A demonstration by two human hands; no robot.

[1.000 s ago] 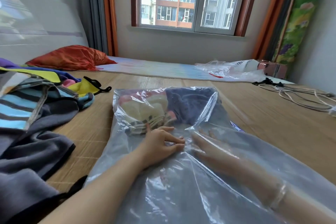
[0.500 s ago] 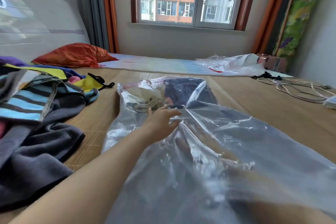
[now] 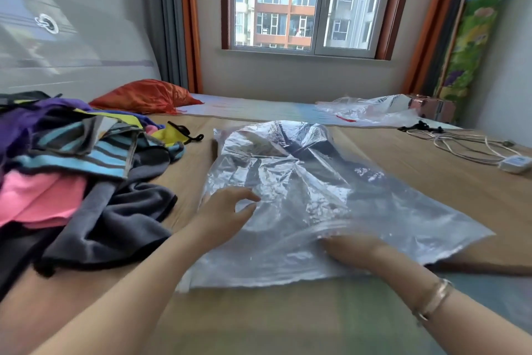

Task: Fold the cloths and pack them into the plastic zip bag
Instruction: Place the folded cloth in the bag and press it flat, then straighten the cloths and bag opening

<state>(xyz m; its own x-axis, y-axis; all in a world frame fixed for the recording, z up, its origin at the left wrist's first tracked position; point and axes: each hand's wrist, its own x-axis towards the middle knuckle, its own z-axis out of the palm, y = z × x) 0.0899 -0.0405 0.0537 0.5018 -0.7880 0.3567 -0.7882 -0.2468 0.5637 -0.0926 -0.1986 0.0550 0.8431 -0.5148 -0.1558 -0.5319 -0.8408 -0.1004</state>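
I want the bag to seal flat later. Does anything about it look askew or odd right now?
Yes: the plastic zip bag is crumpled, with its far end humped over the dark folded cloths inside. The right hand lies at its near edge, still unsealed.

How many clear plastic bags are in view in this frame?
2. One plastic zip bag lies in front of the person, under both hands; a second crumpled bag sits at the far right, below the window. Others may be hidden.
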